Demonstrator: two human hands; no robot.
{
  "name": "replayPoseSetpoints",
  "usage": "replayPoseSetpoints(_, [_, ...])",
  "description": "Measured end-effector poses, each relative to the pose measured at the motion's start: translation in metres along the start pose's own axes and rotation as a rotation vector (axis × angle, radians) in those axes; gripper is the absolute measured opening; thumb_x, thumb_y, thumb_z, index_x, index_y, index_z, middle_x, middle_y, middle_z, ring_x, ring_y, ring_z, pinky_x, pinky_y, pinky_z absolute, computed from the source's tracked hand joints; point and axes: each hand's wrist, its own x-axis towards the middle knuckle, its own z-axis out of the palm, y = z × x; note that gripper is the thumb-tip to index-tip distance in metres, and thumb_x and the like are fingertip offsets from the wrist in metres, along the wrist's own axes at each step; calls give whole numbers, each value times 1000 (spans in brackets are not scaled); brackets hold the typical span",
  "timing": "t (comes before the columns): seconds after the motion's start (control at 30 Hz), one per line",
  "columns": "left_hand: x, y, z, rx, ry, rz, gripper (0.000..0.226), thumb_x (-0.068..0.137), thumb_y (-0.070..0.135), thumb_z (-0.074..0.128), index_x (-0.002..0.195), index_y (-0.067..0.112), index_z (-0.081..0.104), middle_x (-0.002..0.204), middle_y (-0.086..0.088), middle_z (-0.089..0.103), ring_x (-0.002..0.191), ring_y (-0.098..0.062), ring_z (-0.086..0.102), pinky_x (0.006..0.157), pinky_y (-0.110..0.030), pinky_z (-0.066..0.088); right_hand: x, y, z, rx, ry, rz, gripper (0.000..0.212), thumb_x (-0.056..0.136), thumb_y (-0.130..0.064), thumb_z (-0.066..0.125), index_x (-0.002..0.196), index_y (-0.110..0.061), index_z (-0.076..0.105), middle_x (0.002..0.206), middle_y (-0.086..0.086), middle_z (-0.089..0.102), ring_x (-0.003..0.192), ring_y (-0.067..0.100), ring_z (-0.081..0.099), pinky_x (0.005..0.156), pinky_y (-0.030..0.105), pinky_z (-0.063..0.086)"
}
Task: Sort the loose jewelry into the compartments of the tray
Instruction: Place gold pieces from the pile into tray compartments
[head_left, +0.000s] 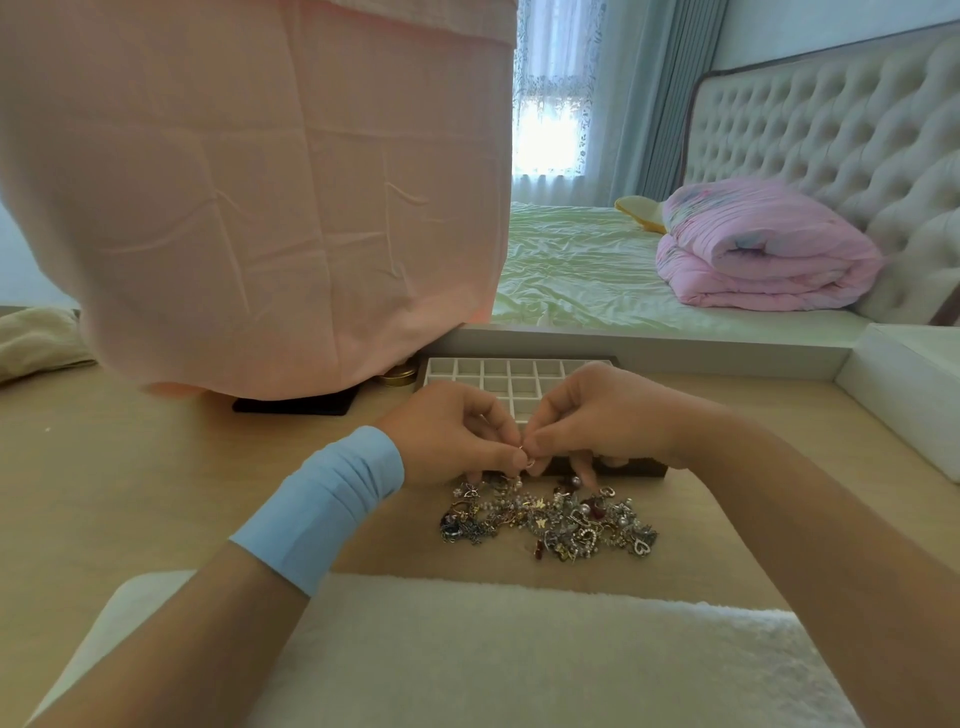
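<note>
While a tangled jewelry pile (548, 522) lies low in the centre, the left hand (452, 434) and right hand (597, 421) meet just above it, fingertips pinching one small ring (527, 462); behind them sits the compartment tray (498, 371), its visible cells bare.

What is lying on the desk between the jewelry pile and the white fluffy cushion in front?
Nothing: in the head view, only bare desk separates the jewelry pile from the cushion.
</note>
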Motion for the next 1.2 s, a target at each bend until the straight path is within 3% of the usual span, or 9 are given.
replayPoseSetpoints(0.13, [2,-5,-5,39,-20,-53,15,78,26,80,89,19,74,76,6,76,58,-8,60,71,-24,53,3,4,5,68,-34,0,6,89,-17,76,94,-13,76,88,4,79,50,13,59,43,19,36])
replayPoseSetpoints(0.27, [0,-5,-5,98,-83,-96,12,79,27,79,88,21,74,77,7,76,59,-6,59,61,-14,49,5,7,10,60,-95,47,12,83,-11,81,94,-14,78,87,10,79,52,12,61,53,24,46])
replayPoseSetpoints(0.47, [0,-7,-11,155,-230,-169,5,82,28,76,83,25,72,73,-5,70,62,-13,56,51,-19,40,8,7,13,-88,-134,40,8,84,-12,81,91,-14,79,88,8,79,52,14,61,66,31,54])
replayPoseSetpoints(0.53, [-1,-7,-13,127,-235,-172,3,84,25,74,84,23,71,68,-2,68,58,-11,57,49,-19,39,7,8,11,-79,-112,35,8,86,-11,79,93,-14,77,87,7,79,51,14,60,62,29,54])
replayPoseSetpoints(0.7, [2,-8,-15,21,-51,-102,10,81,32,76,86,23,73,70,6,71,57,-9,59,57,-24,41,3,2,1,37,-32,-31,10,92,-16,71,102,-15,74,93,1,79,57,14,61,45,20,37])
replayPoseSetpoints(0.83, [4,-8,-12,-76,122,-46,13,79,36,76,85,25,73,73,4,73,58,-9,58,58,-24,42,5,2,-3,84,69,-84,14,90,-31,74,94,-18,79,92,1,79,58,12,60,48,19,39])
replayPoseSetpoints(1.0, [8,-6,8,-163,302,61,5,82,26,76,83,22,73,78,2,74,60,-5,59,67,-25,53,7,6,-6,34,213,-119,10,91,-31,74,89,-21,78,80,2,77,55,10,57,47,14,40])
replayPoseSetpoints(1.1, [11,-10,23,128,395,126,6,89,31,67,93,32,69,91,17,68,83,-2,60,76,-21,47,10,14,-15,-200,365,-70,8,90,-37,74,86,-31,76,87,-10,74,72,0,63,72,21,52])
replayPoseSetpoints(1.2, [14,-20,29,488,395,216,20,92,39,59,111,38,64,115,17,62,111,-7,49,97,-30,41,11,21,-18,-460,402,23,9,92,-43,69,91,-36,75,109,-16,69,102,8,61,97,37,49])
